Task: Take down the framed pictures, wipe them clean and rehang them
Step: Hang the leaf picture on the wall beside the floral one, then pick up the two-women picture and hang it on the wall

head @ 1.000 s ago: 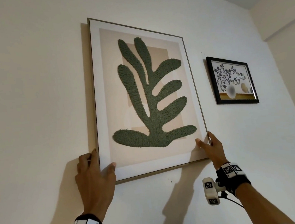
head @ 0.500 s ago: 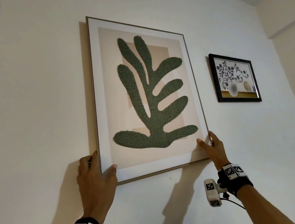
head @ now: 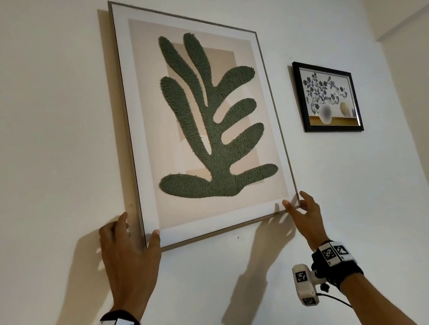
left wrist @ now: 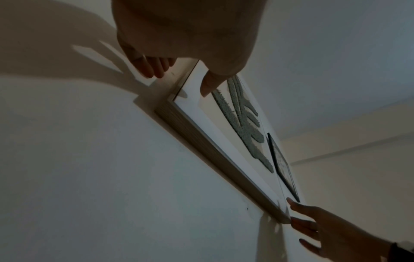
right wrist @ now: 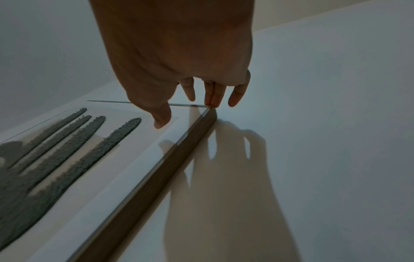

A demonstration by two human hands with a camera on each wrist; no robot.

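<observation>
Large framed picture [head: 199,117] is sitting against the wall [head: 36,126], tilted. Left hand [head: 128,258] is pinching its lower left corner, thumb on the glass, fingers behind. Right hand [head: 305,219] is pinching the lower right corner. Small black-framed picture [head: 328,98] is hanging to the right.

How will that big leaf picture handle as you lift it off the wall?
The big leaf picture probably stays stiff: its frame edges run straight. Likely awkward rather than heavy, since the left hand and right hand hold only its bottom corners. Its glossy front may be slippery and breakable.
</observation>
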